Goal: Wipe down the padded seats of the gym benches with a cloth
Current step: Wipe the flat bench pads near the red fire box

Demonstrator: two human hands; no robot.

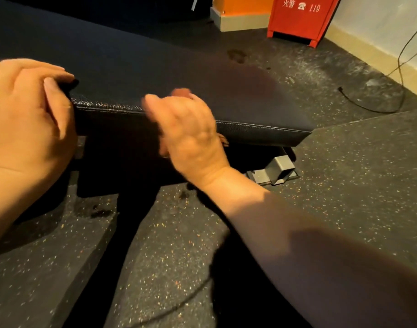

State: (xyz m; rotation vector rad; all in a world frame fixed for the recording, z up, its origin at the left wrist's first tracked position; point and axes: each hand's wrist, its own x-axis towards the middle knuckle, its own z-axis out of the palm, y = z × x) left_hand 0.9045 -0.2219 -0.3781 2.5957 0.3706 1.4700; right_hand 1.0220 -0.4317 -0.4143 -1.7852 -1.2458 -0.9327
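A black padded bench seat (179, 91) runs across the view, its stitched front edge facing me. My left hand (25, 119) grips the seat's near left corner, thumb on top and fingers curled over the edge. My right hand (191, 133) is blurred at the middle of the front edge, with its fingers curled. A small brownish bit of cloth (223, 139) peeks out under that hand; the rest of the cloth is hidden by it. The seat's top shows a faint sheen near the right end.
Under the seat sits a grey metal bench foot (277, 171) on speckled rubber flooring (344, 162). A red fire cabinet (299, 17) stands at the back by the wall. A black cable (368, 106) trails over the floor on the right.
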